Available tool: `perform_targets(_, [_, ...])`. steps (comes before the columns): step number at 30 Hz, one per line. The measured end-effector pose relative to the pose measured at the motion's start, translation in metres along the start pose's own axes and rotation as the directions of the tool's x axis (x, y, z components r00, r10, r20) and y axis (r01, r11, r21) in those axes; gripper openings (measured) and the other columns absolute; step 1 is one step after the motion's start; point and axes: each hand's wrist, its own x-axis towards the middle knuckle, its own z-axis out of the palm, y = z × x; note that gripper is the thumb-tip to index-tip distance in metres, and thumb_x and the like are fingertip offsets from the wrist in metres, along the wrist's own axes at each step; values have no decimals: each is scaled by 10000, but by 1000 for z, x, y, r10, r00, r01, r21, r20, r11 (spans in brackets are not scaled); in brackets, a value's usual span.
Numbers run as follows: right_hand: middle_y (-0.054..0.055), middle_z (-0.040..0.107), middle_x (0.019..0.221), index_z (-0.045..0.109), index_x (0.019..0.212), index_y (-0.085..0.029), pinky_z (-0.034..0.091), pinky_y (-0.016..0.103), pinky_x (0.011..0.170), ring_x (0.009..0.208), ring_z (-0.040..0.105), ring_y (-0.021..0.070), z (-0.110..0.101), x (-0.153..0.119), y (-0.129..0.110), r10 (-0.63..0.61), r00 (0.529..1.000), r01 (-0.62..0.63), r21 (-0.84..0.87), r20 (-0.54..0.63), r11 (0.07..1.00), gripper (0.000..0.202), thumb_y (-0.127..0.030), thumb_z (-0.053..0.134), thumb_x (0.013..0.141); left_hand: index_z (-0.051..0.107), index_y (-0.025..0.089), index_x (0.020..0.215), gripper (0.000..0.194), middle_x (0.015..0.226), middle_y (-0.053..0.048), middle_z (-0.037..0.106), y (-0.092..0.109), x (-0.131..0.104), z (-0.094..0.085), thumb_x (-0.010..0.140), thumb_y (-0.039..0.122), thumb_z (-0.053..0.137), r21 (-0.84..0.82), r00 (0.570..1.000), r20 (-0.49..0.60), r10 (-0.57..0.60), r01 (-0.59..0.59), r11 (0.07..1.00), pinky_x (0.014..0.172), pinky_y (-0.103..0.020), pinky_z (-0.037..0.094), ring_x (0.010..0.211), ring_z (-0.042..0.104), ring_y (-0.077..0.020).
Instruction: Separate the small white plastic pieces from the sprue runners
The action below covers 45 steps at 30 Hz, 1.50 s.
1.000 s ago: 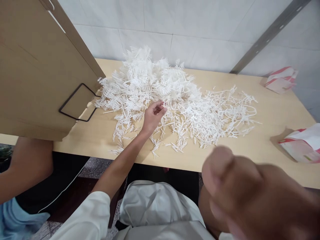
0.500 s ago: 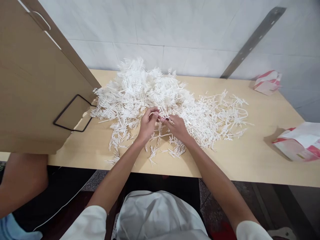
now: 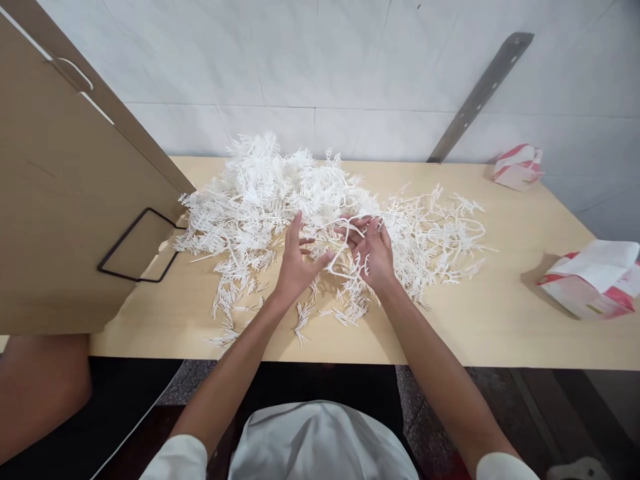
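A large heap of white, branching plastic-like pieces (image 3: 270, 190) lies on the light wooden table (image 3: 500, 320). In front of the heap, my right hand (image 3: 373, 250) is curled palm up around a thin white branched strand (image 3: 341, 257), which hangs out towards the left. My left hand (image 3: 299, 263) has its fingers spread and its thumb near the left side of that strand, and nothing shows in its grasp. Small loose white pieces (image 3: 303, 319) lie nearer the table's front edge, between my forearms.
A brown cardboard panel (image 3: 65, 180) stands at the left, with a black wire frame (image 3: 120, 243) against it. Another person's arm (image 3: 45, 393) is below it. Two red-and-white paper packets (image 3: 593, 280) sit at the right. A metal strip (image 3: 483, 97) is on the tiled wall.
My hands have moved apart. The left fingers have spread open, and my right hand has turned palm up with the white strand. The whole view has shifted slightly.
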Motion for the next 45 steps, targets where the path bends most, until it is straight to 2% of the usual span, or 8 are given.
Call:
perform_targets(2, [35, 717, 1120, 508, 900, -271, 576, 356, 828, 911, 730, 160, -2, 3, 0, 3, 999, 1, 74, -52, 997, 338, -585, 394, 952, 183, 365, 1505, 923, 1407, -154, 514, 7, 5, -3, 775, 440, 743, -295, 971, 126, -205, 234, 927, 803, -341, 557, 1010, 671, -206])
perform_targets(4, [33, 735, 1060, 520, 891, -266, 575, 352, 853, 925, 729, 162, -3, 6, 1, 27, 994, -8, 175, -107, 984, 323, -585, 478, 919, 302, 293, 1462, 737, 1171, -134, 657, 21, 12, -10, 844, 510, 641, -468, 878, 369, -306, 460, 754, 770, -344, 561, 902, 691, -192])
perform_targets(7, [-5, 743, 1003, 553, 899, -275, 576, 312, 841, 961, 719, 148, -3, 8, 2, 97, 974, -26, 326, -204, 945, 324, -595, 576, 861, 447, 252, 1355, 724, 1029, -68, 685, 42, 23, -20, 736, 404, 790, -495, 822, 504, -264, 526, 691, 697, -266, 525, 732, 658, -121])
perform_targets(10, [-42, 730, 911, 573, 893, -276, 562, 231, 712, 821, 709, 101, -5, 10, 2, 184, 936, -41, 423, -302, 905, 319, -584, 630, 829, 592, 205, 1202, 617, 944, -25, 666, 49, 33, -26, 656, 319, 857, -465, 848, 490, -200, 449, 763, 668, -207, 491, 735, 603, -86])
perform_targets(13, [-54, 701, 816, 570, 883, -270, 516, 194, 589, 667, 661, 76, -12, 11, 2, 205, 918, -30, 455, -341, 890, 329, -585, 643, 819, 650, 185, 1044, 440, 883, 3, 637, 34, 41, -25, 682, 350, 837, -482, 913, 344, -219, 372, 793, 647, -173, 460, 714, 548, -56])
perform_targets(20, [-42, 696, 912, 569, 829, -246, 520, 207, 645, 749, 671, 73, -24, 15, -1, 140, 905, 51, 430, -401, 902, 291, -529, 632, 847, 642, 151, 860, 396, 809, 17, 623, 3, 52, -20, 632, 394, 856, -628, 941, 180, -288, 335, 702, 562, -200, 468, 579, 568, -56])
perform_targets(27, [-35, 704, 848, 582, 836, -253, 514, 205, 613, 769, 677, 95, -25, 16, 1, 202, 908, -23, 438, -368, 898, 287, -536, 632, 843, 588, 146, 776, 363, 648, 29, 579, 7, 48, -26, 788, 487, 713, -557, 931, 201, -303, 363, 747, 552, -218, 504, 542, 606, -89])
perform_targets(45, [-12, 700, 777, 622, 946, -236, 498, 206, 516, 614, 662, 94, -23, 13, 5, 171, 919, -87, 240, -355, 967, 396, -617, 551, 867, 563, 177, 963, 395, 856, -27, 732, 1, 42, -22, 711, 368, 800, -678, 905, 277, -324, 423, 601, 619, -216, 538, 683, 712, -130])
